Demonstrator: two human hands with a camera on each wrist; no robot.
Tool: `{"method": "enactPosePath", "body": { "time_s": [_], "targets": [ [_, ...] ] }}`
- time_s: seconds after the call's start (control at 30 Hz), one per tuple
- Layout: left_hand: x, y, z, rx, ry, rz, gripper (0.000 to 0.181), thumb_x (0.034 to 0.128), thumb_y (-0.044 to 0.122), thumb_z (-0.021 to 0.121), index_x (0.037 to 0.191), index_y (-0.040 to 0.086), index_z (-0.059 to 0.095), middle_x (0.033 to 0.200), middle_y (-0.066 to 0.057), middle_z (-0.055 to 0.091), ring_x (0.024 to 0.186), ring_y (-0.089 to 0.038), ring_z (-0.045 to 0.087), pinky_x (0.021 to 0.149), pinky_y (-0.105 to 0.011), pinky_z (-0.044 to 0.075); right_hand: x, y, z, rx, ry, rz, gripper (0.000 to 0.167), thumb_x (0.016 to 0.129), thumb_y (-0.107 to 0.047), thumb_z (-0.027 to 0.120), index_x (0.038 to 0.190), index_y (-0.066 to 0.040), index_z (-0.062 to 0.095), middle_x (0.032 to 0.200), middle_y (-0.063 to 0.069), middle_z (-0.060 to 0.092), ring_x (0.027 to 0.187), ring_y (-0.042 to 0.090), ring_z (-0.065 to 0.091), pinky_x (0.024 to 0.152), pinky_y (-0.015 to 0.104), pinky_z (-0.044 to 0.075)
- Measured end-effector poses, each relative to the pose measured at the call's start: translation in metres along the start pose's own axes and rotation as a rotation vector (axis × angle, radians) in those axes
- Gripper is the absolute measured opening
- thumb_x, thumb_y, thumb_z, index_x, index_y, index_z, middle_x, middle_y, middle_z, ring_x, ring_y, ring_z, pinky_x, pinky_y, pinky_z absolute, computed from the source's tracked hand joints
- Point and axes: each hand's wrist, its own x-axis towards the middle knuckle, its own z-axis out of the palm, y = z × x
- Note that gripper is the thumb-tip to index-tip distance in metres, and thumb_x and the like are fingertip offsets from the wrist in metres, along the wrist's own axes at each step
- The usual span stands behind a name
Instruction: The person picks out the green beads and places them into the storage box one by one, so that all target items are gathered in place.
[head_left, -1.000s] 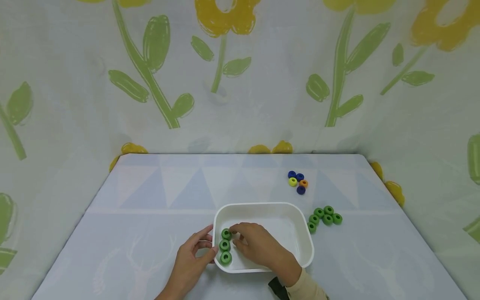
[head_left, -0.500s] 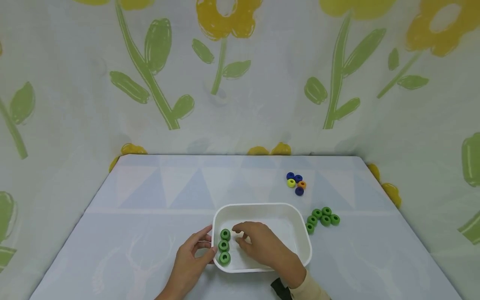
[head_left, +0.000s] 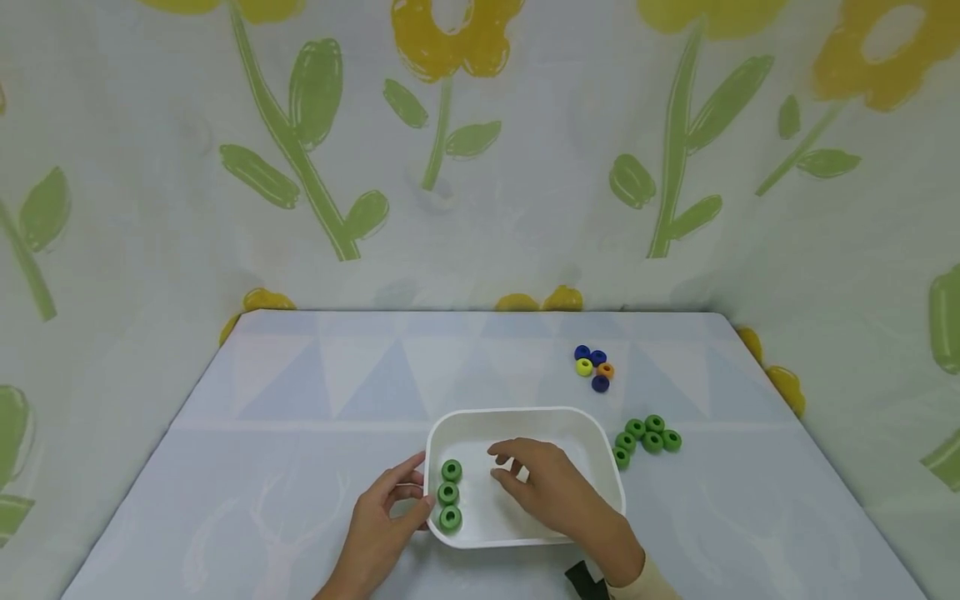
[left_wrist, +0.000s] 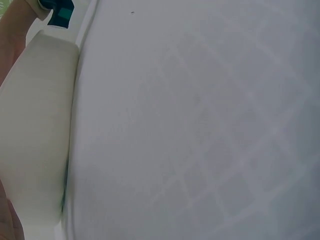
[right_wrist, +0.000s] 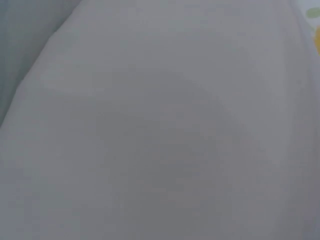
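Three green beads [head_left: 448, 493] stand in a column along the left wall inside the white tray [head_left: 525, 546]. The left hand [head_left: 386, 517] grips the tray's left wall, thumb at the rim and fingers on the outside. Over the middle of the tray hovers the right hand [head_left: 551, 483], fingers bent loosely with a gap to the thumb and nothing held. In the left wrist view the tray's outer side [left_wrist: 37, 130] shows, with part of the left hand [left_wrist: 10, 220] at the lower left. The right wrist view shows only a blurred pale surface.
Several green beads [head_left: 652, 442] lie on the table [head_left: 300, 450] just right of the tray. Farther back are dark blue beads [head_left: 600, 383], a yellow bead [head_left: 583, 367] and an orange bead [head_left: 606, 370]. A flowered cloth [head_left: 525, 208] hangs behind and beside the table.
The right hand has moved right, away from the green beads in the tray, from beside the top one to over the tray's middle. The left hand stays on the tray's wall.
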Motion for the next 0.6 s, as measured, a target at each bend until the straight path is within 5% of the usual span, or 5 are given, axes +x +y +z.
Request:
{"method": "enactPosePath", "body": {
  "time_s": [0.6],
  "targets": [
    [0.0, 0.0, 0.002, 0.002, 0.001, -0.012, 0.056, 0.087, 0.0, 0.073, 0.141, 0.006, 0.057, 0.119, -0.015, 0.057, 0.095, -0.008, 0.061, 0.063, -0.027, 0.065, -0.027, 0.026, -0.039, -0.001, 0.253, 0.116, 0.024, 0.094, -0.016, 0.07, 0.118, -0.014, 0.072, 0.104, -0.006, 0.074, 0.087, 0.005, 0.064, 0.067, 0.016, 0.056]
  ]
}}
